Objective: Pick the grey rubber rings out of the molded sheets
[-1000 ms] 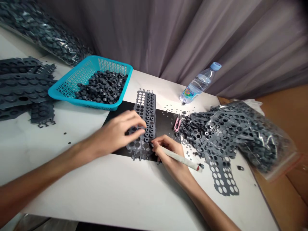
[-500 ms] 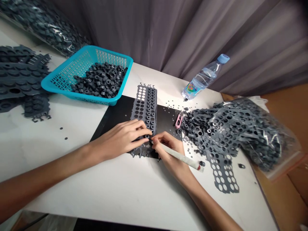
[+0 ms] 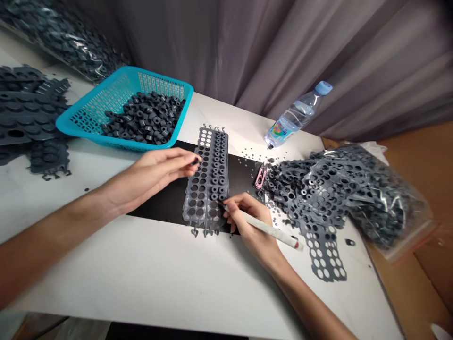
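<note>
Between the fingertips of my left hand (image 3: 159, 172) is a small dark rubber bushing (image 3: 196, 161). This hand is raised over the left edge of a grey moulded rubber sheet (image 3: 208, 182), which has empty round holes on its left and ring-shaped bushings in the right columns. My right hand (image 3: 256, 229) is closed around a white pen-shaped tool (image 3: 271, 230), its tip at the sheet's lower right. A black mat (image 3: 244, 177) lies under the sheet. Left of the sheet stands a turquoise basket (image 3: 123, 141) holding many loose bushings.
Pink thread snips (image 3: 261, 175) lie right of the mat, among tiny scattered discs. Punched-out sheets (image 3: 318, 189) spill from a plastic bag (image 3: 399, 208) at right. A water bottle (image 3: 295, 118) is behind. More rubber sheets (image 3: 28, 115) are piled at far left.
My left hand has moved from the sheet's lower part up and left toward the basket, now with a bushing in its fingers. My right hand has stayed nearly in place with the tool.
</note>
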Demonstrator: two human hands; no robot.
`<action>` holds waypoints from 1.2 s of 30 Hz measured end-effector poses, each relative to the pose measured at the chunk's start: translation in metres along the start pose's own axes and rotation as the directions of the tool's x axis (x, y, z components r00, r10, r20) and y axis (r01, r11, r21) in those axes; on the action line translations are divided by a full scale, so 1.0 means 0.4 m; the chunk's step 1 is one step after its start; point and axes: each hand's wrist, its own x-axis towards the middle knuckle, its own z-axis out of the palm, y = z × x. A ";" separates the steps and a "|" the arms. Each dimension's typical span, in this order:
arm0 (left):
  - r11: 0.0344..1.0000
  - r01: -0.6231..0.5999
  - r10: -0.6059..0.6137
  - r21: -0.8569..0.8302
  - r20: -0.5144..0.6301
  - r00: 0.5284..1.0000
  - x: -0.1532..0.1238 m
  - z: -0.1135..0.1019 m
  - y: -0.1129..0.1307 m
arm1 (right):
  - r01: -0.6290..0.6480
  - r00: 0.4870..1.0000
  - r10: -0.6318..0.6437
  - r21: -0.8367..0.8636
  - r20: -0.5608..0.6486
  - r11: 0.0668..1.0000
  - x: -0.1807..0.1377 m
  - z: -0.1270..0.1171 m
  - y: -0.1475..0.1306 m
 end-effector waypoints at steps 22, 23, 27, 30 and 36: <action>0.944 -0.163 0.152 0.286 0.059 0.987 -0.016 -0.016 0.029 | 0.024 0.999 -0.026 -0.067 -0.032 0.997 0.004 -0.016 0.020; 0.870 -0.274 0.317 0.410 -0.038 0.948 -0.005 -0.040 0.043 | 0.022 0.999 -0.024 -0.060 -0.032 0.998 0.004 -0.016 0.021; 0.425 -0.234 0.652 0.874 -0.116 0.749 0.050 -0.164 0.062 | 0.016 1.000 -0.017 -0.036 -0.027 0.999 0.004 -0.017 0.023; 0.235 -0.239 0.678 0.942 0.017 0.735 0.073 -0.198 0.047 | 0.014 1.000 -0.015 -0.031 -0.024 0.999 0.006 -0.017 0.026; 0.115 -0.587 0.652 0.801 0.385 0.653 0.021 -0.009 -0.006 | 0.009 1.000 -0.009 -0.017 -0.024 1.000 0.009 -0.015 0.023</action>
